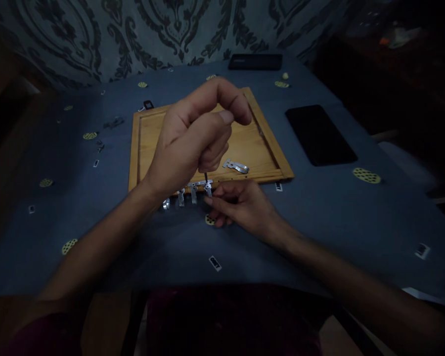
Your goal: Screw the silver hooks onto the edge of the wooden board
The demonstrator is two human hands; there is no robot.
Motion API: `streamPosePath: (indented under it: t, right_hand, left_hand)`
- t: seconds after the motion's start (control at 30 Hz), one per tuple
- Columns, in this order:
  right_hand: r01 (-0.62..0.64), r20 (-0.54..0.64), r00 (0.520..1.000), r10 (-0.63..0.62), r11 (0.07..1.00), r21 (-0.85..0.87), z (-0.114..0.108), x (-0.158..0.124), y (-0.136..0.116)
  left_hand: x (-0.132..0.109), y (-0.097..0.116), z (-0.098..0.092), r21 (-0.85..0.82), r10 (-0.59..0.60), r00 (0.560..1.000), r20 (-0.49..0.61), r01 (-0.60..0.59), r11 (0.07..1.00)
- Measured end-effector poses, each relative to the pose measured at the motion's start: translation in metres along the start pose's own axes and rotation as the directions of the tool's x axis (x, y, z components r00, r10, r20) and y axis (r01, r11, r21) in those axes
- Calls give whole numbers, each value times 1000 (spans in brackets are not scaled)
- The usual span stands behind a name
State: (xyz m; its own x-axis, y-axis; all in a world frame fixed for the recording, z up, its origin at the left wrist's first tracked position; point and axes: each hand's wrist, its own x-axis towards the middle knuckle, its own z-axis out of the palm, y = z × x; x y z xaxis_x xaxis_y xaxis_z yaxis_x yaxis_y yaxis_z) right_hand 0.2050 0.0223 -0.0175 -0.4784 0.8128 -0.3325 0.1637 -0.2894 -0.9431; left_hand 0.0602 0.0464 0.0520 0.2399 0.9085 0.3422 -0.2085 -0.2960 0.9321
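Note:
My left hand (pixel 198 131) is closed in a fist above the near edge of a wooden board (pixel 161 128) with a raised frame. A thin dark screwdriver shaft (pixel 206 176) points down from the fist; its handle is hidden in my palm. The tip meets a shiny metal clip (pixel 208 188) on the board's edge. My right hand (pixel 241 202) is closed at that clip, thumb and fingertips against its lower end. To the left, several similar metal clips (pixel 193 193) sit in a row along the same edge. One loose metal clip (pixel 236 166) lies on the board.
A blue patterned cloth (pixel 163 262) covers the table. A black phone-like slab (pixel 321 134) lies at right, and a dark case (pixel 255 62) at the back. Small dark metal pieces (pixel 113 122) lie at left. A patterned curtain or wall covering (pixel 178 29) rises behind.

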Motion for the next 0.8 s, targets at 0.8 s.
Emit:
streamPosePath:
  t: [0.8]
  right_hand:
    - [23,1,1000,-23,1000,-2,0,1,1]
  left_hand:
    - [-3,-4,-2,58,-69,996,51,66,996]
